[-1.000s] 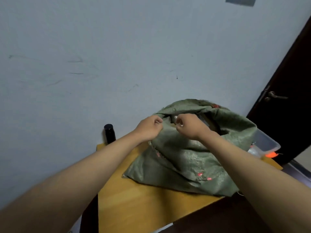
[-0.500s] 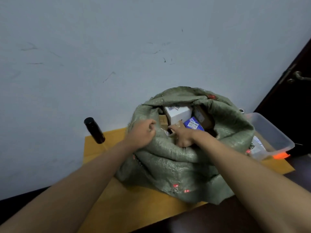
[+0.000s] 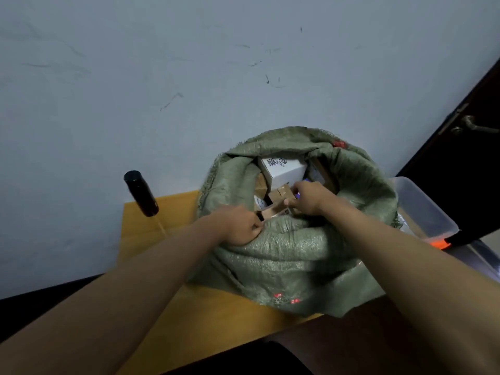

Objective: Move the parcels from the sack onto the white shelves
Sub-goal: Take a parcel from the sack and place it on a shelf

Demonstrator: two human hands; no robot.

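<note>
A green woven sack (image 3: 292, 255) stands open on a yellow table (image 3: 167, 228) against the wall. Inside lie several parcels, among them a white box (image 3: 284, 170) with a printed label and small brown cardboard boxes. My left hand (image 3: 240, 226) grips the sack's near rim and holds it down. My right hand (image 3: 308, 197) is inside the mouth, its fingers curled round a small brown box (image 3: 280, 205). The white shelves are out of view.
A black bottle (image 3: 140, 193) stands on the table left of the sack. A clear plastic tub (image 3: 424, 209) with an orange clip sits to the right. A dark door (image 3: 465, 158) with a metal handle is at the far right.
The sack's mouth has been pulled wide open and the parcels now show. My right hand went from the rim into the sack and took hold of a brown box. The camera tilted down.
</note>
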